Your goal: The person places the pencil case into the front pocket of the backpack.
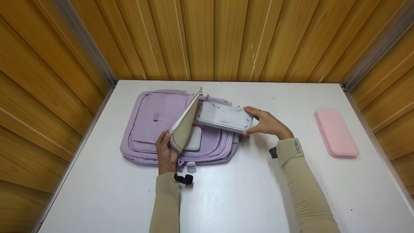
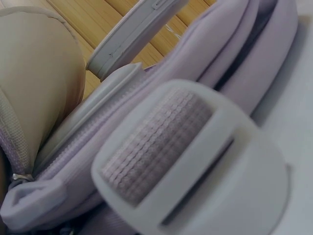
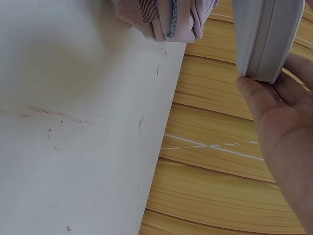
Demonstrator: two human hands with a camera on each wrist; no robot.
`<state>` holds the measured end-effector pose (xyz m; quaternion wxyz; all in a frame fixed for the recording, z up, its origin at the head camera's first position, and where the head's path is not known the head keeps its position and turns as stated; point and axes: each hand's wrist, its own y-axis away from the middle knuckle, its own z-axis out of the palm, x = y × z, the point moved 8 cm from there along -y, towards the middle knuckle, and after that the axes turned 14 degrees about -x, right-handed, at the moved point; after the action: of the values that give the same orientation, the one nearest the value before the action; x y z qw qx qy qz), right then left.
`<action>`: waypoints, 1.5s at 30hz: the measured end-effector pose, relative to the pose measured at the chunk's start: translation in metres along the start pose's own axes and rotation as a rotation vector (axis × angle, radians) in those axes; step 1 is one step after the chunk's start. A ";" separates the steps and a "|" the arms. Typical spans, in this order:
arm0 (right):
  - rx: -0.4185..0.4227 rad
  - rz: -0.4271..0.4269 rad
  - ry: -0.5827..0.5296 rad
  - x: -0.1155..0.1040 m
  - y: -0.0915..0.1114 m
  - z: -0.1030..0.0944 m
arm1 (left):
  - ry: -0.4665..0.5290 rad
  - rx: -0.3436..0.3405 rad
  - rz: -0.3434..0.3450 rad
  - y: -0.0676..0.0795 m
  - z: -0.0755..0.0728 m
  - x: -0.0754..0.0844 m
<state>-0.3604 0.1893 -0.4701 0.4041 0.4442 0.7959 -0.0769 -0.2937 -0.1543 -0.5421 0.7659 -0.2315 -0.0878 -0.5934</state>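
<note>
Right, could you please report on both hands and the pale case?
Left hand holding up a flap of the purple bag. Right hand gripping the pale case by one end. White item in the bag's opening, possibly in the way.

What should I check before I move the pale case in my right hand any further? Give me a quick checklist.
1. Flap held open: ok. The left hand holds up the flap of the purple bag.
2. Grip on the pale case: ok. The right hand grips one end.
3. Bag steady: ok, seemingly; it lies flat on the white table.
4. Opening unoccupied: not ok. A second case already lies there.
5. Room for both: cannot tell; the flap hides part of the inside.
6. Pink case out of the way: ok. It lies apart, at the table's right side.
</note>
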 end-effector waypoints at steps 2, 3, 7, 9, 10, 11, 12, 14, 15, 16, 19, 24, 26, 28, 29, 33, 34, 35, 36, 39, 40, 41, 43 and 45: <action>-0.015 0.007 0.008 0.000 -0.004 0.001 | 0.001 -0.004 -0.002 0.000 0.001 0.000; -0.023 0.012 0.012 0.000 -0.005 0.002 | 0.000 -0.006 -0.003 0.000 0.001 0.000; -0.047 0.015 0.012 -0.002 -0.011 0.003 | -0.012 -0.025 -0.001 0.001 0.003 0.000; -0.054 0.016 0.008 -0.004 -0.013 0.003 | -0.007 -0.036 0.005 0.001 0.004 0.000; -0.057 0.016 0.006 -0.005 -0.014 0.003 | -0.009 -0.043 0.009 0.000 0.005 0.001; -0.060 0.017 0.002 -0.005 -0.015 0.003 | -0.005 -0.048 0.014 0.000 0.005 0.001; -0.063 0.016 -0.002 -0.006 -0.016 0.002 | 0.001 -0.052 0.016 0.000 0.005 0.001; -0.069 0.017 -0.013 -0.006 -0.018 0.002 | 0.006 -0.056 0.021 -0.001 0.005 0.001; -0.073 0.016 -0.019 -0.006 -0.019 0.002 | 0.005 -0.057 0.022 -0.001 0.005 0.001; -0.077 0.014 -0.025 -0.006 -0.021 0.002 | -0.004 -0.057 0.022 -0.001 0.004 0.001; -0.086 0.004 -0.041 -0.007 -0.024 0.003 | -0.011 -0.050 0.021 -0.001 0.004 0.002; -0.093 -0.001 -0.039 -0.009 -0.030 0.005 | -0.001 -0.032 0.012 -0.002 0.002 0.002; -0.096 0.002 -0.040 -0.010 -0.032 0.006 | -0.001 -0.029 0.011 -0.002 0.002 0.002; -0.100 0.005 -0.043 -0.011 -0.034 0.007 | -0.003 -0.033 0.013 -0.003 0.002 0.002; -0.101 0.008 -0.045 -0.011 -0.035 0.008 | -0.003 -0.036 0.013 -0.003 0.002 0.002; -0.098 0.026 -0.026 -0.014 -0.037 0.007 | -0.013 -0.047 0.017 -0.003 0.004 0.003; -0.099 0.030 -0.023 -0.014 -0.038 0.008 | -0.022 -0.051 0.017 -0.003 0.004 0.003; -0.099 0.034 -0.020 -0.014 -0.039 0.008 | -0.023 -0.054 0.016 -0.003 0.005 0.003; -0.099 0.036 -0.019 -0.014 -0.040 0.008 | -0.025 -0.057 0.015 -0.003 0.005 0.003; -0.104 0.039 -0.018 -0.015 -0.044 0.009 | -0.030 -0.064 0.012 -0.004 0.004 0.003; -0.106 0.039 -0.015 -0.014 -0.045 0.010 | -0.036 -0.070 0.013 -0.004 0.003 0.002; -0.106 0.038 -0.013 -0.014 -0.046 0.011 | -0.041 -0.069 0.014 -0.004 0.002 0.002; -0.111 0.033 -0.008 -0.015 -0.049 0.012 | -0.074 -0.087 0.027 -0.006 -0.002 0.001; -0.113 0.028 -0.004 -0.015 -0.051 0.013 | -0.098 -0.095 0.042 -0.008 -0.006 -0.001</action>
<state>-0.3884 0.1429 -0.4802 0.4312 0.4315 0.7919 -0.0271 -0.3023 -0.1579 -0.5459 0.7611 -0.2982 -0.0921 -0.5687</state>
